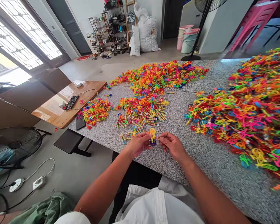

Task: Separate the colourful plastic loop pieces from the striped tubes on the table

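Note:
My left hand (pixel 138 144) and my right hand (pixel 172 145) meet over the near edge of a speckled granite table (pixel 200 165). Between their fingertips they pinch a small plastic toy piece (pixel 153 136), yellow on top with a dark blue ring below. Just beyond the hands lie several small multicoloured tubes (pixel 140 119). A large heap of bright plastic pieces (pixel 251 112) spreads over the right of the table, close to my right forearm.
Another heap (pixel 158 76) lies at the far middle, a small pile (pixel 95 111) at the left end. A wooden side table (pixel 65 102) holds a dark comb-like object. A floor fan (pixel 11 146) and power strip (pixel 38 183) sit at left.

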Motion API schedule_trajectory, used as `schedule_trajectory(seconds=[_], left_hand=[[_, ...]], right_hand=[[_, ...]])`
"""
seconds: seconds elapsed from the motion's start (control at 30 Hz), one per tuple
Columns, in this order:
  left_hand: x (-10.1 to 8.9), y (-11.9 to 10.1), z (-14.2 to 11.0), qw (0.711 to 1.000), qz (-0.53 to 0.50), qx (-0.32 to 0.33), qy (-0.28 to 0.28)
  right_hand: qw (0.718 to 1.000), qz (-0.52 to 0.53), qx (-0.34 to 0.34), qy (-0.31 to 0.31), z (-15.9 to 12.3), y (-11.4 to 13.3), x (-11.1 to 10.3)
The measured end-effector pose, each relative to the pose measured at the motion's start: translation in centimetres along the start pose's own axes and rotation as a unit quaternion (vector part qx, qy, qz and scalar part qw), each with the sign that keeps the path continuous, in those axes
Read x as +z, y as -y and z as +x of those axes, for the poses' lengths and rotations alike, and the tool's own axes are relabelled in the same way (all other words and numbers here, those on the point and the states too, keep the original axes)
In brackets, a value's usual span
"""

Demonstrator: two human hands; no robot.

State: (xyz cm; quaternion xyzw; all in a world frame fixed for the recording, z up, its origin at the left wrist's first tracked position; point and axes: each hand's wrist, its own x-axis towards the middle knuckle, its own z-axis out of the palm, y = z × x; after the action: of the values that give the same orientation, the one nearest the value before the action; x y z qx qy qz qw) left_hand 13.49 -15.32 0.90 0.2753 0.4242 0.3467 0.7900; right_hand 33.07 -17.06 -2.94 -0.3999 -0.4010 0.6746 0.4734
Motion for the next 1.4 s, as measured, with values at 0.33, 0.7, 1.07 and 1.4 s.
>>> schedule_trajectory(seconds=[0.33,0.7,1.07,1.4], left_hand=[[0.6,-0.4,-0.3,0.999,0.023,-0.045,-0.007],[1.3,0.2,-0.5,0.998,0.053,-0.004,-0.021],[1.2,0.2,-0.2,0.995,0.092,-0.023,-0.029],[2.1,1.9,0.2,0.941,0.288,0.117,-0.137]], right_hand=[[0.993,0.105,0.044,-0.008,-0.5,0.2,0.2],[0.992,0.109,0.057,-0.043,-0.7,1.0,0.4],[0.986,0.128,0.101,-0.036,-0.8,0.5,0.0],[0.997,0.006,0.046,-0.063,-1.4,0.9,0.7]])
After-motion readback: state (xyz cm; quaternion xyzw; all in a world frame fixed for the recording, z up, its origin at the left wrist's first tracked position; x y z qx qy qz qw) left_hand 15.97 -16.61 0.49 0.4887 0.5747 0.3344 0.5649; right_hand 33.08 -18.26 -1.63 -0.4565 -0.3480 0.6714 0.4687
